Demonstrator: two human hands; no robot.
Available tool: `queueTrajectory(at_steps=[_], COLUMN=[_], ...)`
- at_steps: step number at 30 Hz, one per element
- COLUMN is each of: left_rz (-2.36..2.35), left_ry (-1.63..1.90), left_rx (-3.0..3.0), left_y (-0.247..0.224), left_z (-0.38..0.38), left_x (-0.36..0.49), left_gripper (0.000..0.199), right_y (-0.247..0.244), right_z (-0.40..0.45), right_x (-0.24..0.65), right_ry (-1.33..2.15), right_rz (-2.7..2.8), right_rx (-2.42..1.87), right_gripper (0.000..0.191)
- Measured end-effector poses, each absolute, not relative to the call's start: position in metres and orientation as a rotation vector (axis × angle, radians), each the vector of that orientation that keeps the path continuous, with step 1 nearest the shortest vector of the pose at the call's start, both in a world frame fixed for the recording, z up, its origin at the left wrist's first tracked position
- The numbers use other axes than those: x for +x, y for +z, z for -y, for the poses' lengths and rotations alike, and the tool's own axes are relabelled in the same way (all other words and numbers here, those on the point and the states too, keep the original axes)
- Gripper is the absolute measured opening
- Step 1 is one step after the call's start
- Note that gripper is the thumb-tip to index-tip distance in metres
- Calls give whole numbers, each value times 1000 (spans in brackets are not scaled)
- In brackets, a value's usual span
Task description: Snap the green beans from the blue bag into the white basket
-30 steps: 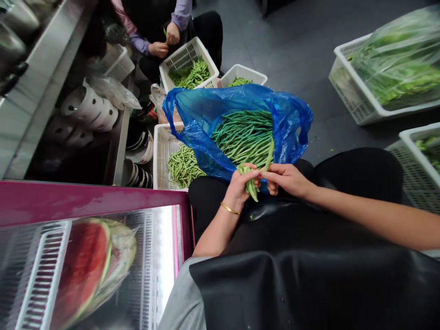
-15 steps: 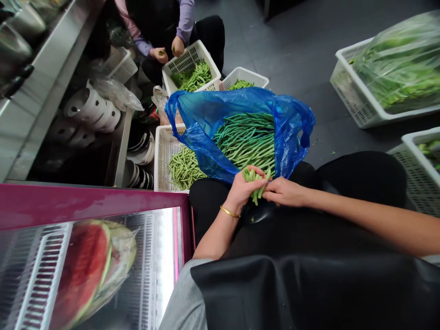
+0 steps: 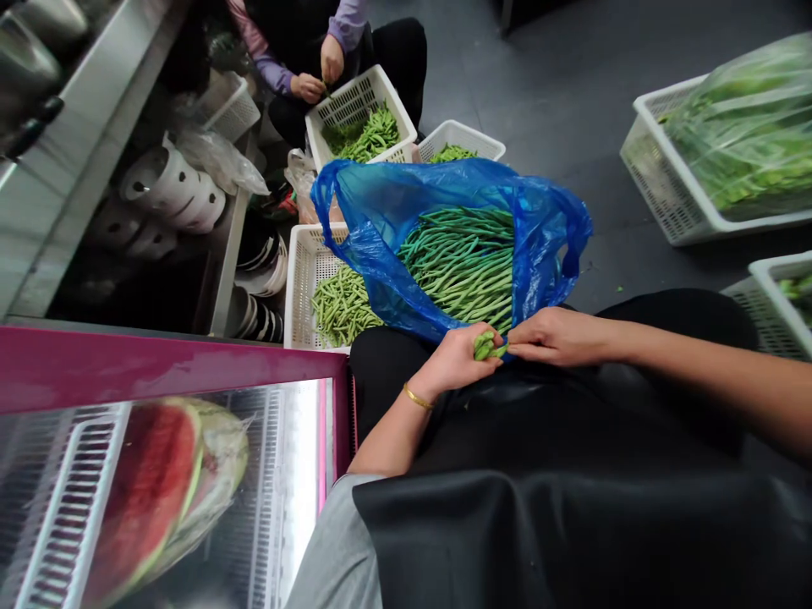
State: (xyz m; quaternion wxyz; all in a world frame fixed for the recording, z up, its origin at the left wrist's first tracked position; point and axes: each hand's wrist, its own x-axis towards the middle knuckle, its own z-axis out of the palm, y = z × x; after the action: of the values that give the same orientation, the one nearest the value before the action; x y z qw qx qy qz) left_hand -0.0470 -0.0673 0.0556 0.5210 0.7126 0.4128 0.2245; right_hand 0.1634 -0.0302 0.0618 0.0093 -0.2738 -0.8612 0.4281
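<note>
My left hand [image 3: 460, 355], with a gold bangle at its wrist, is closed around a small bunch of green bean pieces [image 3: 485, 345]. Pinched fingers of my right hand [image 3: 551, 337] meet the bunch from the right, on the end of a bean that they mostly hide. Just beyond both hands, a blue plastic bag [image 3: 406, 283] lies open on my lap with long green beans [image 3: 466, 258] inside. Left of the bag, a white basket [image 3: 298, 292] holds short bean pieces [image 3: 342, 309].
Opposite me, a person's hands [image 3: 320, 76] work over another white basket [image 3: 381, 85] of bean pieces. A smaller basket [image 3: 473, 131] stands beside it. Bagged greens [image 3: 748, 135] fill a crate at right. A glass-topped cooler [image 3: 266, 499] with cut watermelon [image 3: 152, 491] borders my left side.
Both my hands have moved slightly right, and my left fingers have closed further over the bean pieces. The other person's hands have come closer together.
</note>
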Motion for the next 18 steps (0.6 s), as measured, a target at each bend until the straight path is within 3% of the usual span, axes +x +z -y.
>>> queueTrajectory(at_steps=[6, 11, 14, 16, 18], left_rz=[-979, -914, -890, -849, -818], left_ry=[411, 759, 991, 1090, 1089], left_rx=[1677, 1291, 881, 569, 402], left_y=[53, 46, 34, 26, 22], left_z=[61, 58, 48, 39, 34], left_x=[-48, -46, -52, -58, -61], left_gripper=[14, 26, 33, 38, 39], right_y=[61, 53, 47, 41, 31], right_z=[20, 42, 39, 8, -45], right_x=[155, 147, 152, 157, 158], right_ry=[1510, 2111, 2227, 1945, 1235], right_rz=[2532, 1563, 1653, 2112, 2353], right_rx=[-857, -944, -906, -1018, -1322], right_gripper=[34, 50, 52, 46, 39])
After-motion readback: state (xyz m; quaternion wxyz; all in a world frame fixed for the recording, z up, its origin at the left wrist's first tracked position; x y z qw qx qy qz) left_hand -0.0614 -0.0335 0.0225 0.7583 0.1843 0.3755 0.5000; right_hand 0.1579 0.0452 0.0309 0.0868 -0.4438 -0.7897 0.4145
